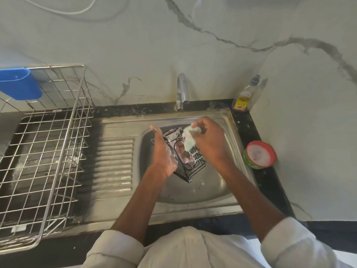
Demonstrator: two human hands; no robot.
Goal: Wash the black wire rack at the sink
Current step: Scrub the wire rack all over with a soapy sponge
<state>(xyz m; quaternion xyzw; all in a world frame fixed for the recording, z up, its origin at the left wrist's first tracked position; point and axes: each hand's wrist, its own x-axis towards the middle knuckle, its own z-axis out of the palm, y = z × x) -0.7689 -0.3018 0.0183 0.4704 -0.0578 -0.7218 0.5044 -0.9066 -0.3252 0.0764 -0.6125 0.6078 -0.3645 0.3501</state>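
The black wire rack (190,167) is tilted inside the steel sink (208,190), with suds on its wires. My left hand (163,151) grips the rack's left side; its fingers are soapy. My right hand (209,140) holds a pale, soapy scrubbing cloth (188,139) against the rack's upper wires. Much of the rack's left edge is hidden behind my left hand. The chrome tap (182,91) stands at the back of the sink, and I see no water running from it.
A steel wire dish drainer (44,157) sits on the left with a blue plastic holder (19,84) clipped to its back. A dish soap bottle (244,97) stands at the back right corner. A round red-rimmed tub of white soap paste (259,154) sits right of the sink. A ribbed drainboard (114,163) lies between drainer and basin.
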